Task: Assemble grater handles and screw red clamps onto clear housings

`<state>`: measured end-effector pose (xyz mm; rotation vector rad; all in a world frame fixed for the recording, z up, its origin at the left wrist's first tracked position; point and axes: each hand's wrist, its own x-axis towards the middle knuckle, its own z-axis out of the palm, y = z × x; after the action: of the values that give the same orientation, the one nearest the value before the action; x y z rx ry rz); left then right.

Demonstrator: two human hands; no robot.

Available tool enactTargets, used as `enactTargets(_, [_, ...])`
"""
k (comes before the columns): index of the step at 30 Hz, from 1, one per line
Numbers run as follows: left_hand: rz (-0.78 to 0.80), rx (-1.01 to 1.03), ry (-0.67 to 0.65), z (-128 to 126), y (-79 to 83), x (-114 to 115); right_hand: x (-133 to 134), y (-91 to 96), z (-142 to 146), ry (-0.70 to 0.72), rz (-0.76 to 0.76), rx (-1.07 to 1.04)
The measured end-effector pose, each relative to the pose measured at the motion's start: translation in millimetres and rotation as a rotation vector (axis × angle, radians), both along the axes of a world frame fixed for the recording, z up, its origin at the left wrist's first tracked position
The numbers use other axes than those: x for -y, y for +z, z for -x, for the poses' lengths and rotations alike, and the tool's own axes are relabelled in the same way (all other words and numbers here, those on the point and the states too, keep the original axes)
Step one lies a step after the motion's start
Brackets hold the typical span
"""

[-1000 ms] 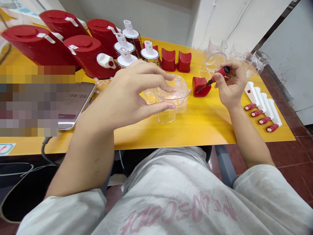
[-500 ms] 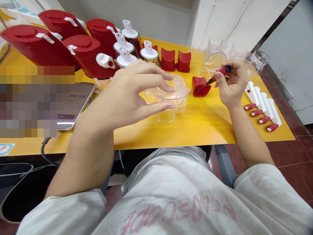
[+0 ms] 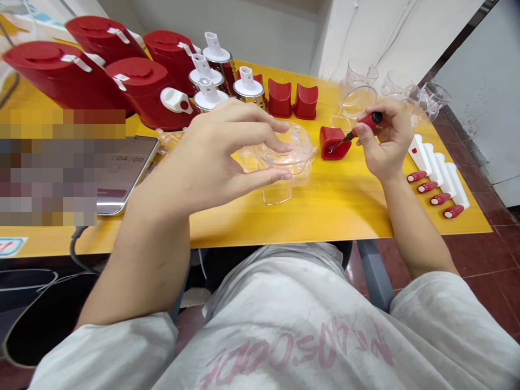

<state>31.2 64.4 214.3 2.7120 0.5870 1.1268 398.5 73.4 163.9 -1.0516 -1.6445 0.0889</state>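
On the yellow tabletop, the right hand pinches a red-handled screwdriver slanting down-left, tip in the small red plastic block, while the left hand clasps the clear plastic housing just beside it.

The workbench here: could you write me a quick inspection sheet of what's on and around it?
Surface: yellow table, bare along the near edge.
Job's things: clear plastic housing standing on the table; red-handled screwdriver with its tip at a red block.
Clutter: red domed bases at the back left, metal cones with white caps, two red blocks, clear cups, white pieces with red tips, a phone.
Hands: left hand grips the housing from above; right hand pinches the screwdriver.
Cables: dark cable hanging below the left table edge.
Surroundings: white wall behind, reddish floor tiles at right.
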Motion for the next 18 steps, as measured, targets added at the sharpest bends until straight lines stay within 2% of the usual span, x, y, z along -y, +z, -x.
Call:
enactTargets(13, [0.038,-0.007,0.002,0.3,2.8,-1.0,4.9,2.5,-3.4,-0.048,0.016,0.099])
enactTargets(18, [0.005,-0.008,-0.019,-0.3,4.4,-0.4,7.9,4.1,-3.6,-0.041,0.019,0.110])
